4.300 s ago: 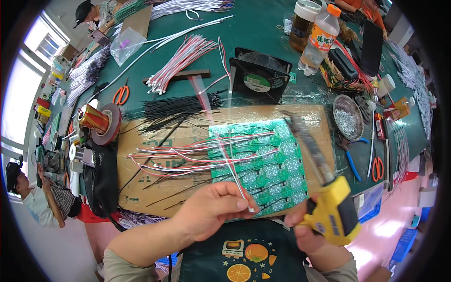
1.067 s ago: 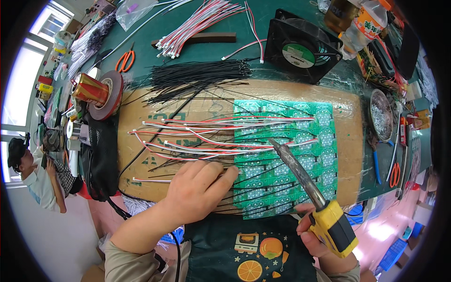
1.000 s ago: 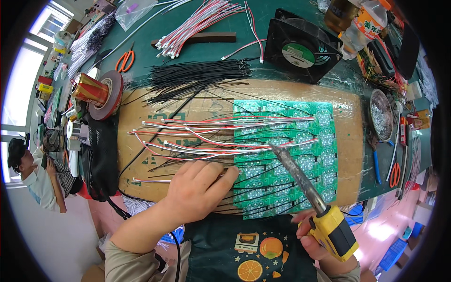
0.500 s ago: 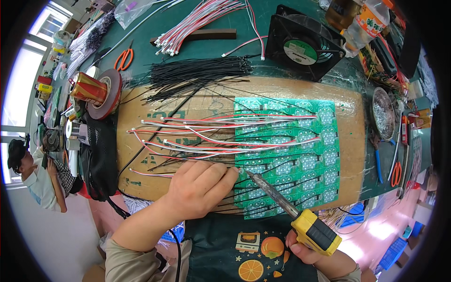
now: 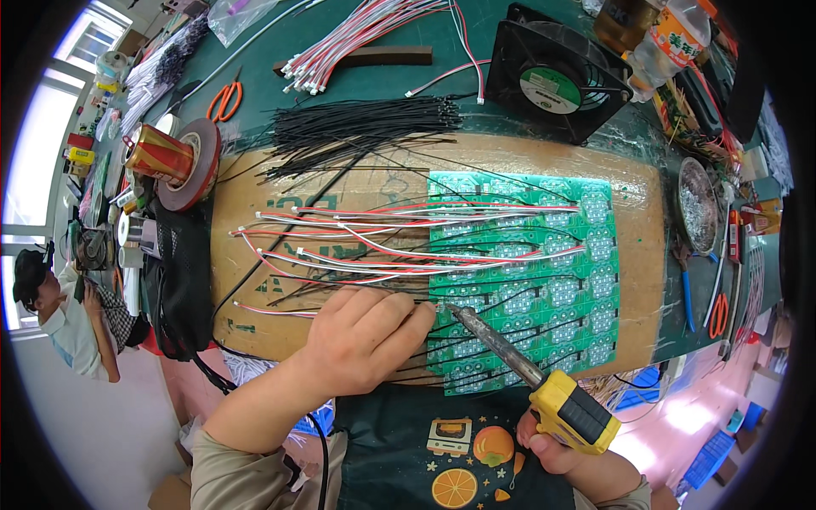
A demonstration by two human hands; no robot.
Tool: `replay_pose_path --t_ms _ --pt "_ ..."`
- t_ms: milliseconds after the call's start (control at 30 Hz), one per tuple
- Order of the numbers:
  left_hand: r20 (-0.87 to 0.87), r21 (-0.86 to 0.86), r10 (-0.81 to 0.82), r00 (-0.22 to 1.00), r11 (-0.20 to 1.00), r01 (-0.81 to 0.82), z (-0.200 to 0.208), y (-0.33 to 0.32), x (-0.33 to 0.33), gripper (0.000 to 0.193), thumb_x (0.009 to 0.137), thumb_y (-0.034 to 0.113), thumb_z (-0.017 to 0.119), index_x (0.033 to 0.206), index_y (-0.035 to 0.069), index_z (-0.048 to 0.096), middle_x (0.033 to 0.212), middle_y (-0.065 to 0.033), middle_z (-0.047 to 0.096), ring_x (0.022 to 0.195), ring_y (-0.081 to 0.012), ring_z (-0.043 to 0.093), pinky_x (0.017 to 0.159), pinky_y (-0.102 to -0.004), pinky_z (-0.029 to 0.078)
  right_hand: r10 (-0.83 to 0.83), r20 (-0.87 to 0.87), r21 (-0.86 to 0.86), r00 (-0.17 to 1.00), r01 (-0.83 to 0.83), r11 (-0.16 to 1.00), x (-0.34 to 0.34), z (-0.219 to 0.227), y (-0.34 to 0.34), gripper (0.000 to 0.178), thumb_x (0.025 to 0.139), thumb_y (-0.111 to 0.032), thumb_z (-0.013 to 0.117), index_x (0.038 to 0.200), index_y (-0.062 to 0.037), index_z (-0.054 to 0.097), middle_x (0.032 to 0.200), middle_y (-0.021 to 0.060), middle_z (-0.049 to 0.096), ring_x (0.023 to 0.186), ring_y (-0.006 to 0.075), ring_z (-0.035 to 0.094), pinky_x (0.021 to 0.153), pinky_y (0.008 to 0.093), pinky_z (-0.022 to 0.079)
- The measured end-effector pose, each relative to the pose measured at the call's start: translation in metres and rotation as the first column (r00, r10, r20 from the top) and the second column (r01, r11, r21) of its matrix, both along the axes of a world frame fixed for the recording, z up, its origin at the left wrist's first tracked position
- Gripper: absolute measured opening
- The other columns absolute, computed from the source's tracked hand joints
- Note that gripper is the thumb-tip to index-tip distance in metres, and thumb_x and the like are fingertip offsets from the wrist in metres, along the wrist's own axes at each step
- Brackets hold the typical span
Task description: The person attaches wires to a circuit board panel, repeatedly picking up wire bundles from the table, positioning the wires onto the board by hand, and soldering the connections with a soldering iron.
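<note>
My left hand (image 5: 361, 344) rests low over the cardboard, its fingers pinched at the left edge of a green circuit board panel (image 5: 599, 285). A red-and-white wire (image 5: 274, 313) runs in under this hand; the fingers hide its far end. My right hand (image 5: 551, 446) is closed round a soldering iron (image 5: 580, 414) with a yellow and black handle. The iron's tip meets the board just beside my left fingertips. Several red-and-white connector wires (image 5: 382, 223) and thin black wires (image 5: 501, 296) lie across the panel.
Beyond the cardboard (image 5: 637, 280) lie a bundle of black wires (image 5: 357, 127), connector wires (image 5: 348, 51) and a black fan (image 5: 552, 76). Left stand a spool (image 5: 200, 161) and a can (image 5: 157, 157); right are a metal dish (image 5: 697, 204) and pliers (image 5: 685, 289). Another person (image 5: 72, 314) sits far left.
The iron's tip and my left fingertips have shifted very slightly right, along with the board in the picture. Both hands keep their grip.
</note>
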State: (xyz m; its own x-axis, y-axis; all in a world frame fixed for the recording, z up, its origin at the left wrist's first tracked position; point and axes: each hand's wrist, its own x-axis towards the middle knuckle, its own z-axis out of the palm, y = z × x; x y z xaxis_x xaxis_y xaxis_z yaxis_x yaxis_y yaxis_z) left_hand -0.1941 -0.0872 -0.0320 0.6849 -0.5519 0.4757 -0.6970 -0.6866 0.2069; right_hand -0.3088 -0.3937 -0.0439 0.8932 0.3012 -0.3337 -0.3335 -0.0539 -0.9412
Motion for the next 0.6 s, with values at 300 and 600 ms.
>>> replay_pose_path --t_ms 300,600 --pt "-0.012 0.026 -0.028 1.000 0.999 0.028 -0.0012 0.0014 -0.0004 0.033 0.072 0.015 0.061 0.102 0.004 0.066 0.089 -0.0056 0.060 0.073 -0.0184 0.058 0.061 -0.0300 0.044 0.045 0.003 -0.027 0.999 -0.045 0.999 0.0042 0.0025 -0.0003 0.013 0.080 -0.018 0.070 0.074 -0.0077 0.064 0.066 0.0048 0.061 0.059 0.0242 0.060 0.054 0.0340 0.046" --pt "-0.013 -0.015 -0.013 1.000 1.000 0.013 -0.0005 -0.0003 0.0006 0.032 0.065 0.007 0.071 0.097 0.006 0.069 0.084 -0.0030 0.058 0.068 -0.0180 0.057 0.058 -0.0305 0.043 0.018 0.028 -0.045 0.999 -0.017 0.999 0.0049 0.0024 0.0005 0.011 0.079 -0.016 0.071 0.078 -0.0064 0.066 0.069 0.0057 0.062 0.061 0.0245 0.061 0.054 0.0339 0.046"
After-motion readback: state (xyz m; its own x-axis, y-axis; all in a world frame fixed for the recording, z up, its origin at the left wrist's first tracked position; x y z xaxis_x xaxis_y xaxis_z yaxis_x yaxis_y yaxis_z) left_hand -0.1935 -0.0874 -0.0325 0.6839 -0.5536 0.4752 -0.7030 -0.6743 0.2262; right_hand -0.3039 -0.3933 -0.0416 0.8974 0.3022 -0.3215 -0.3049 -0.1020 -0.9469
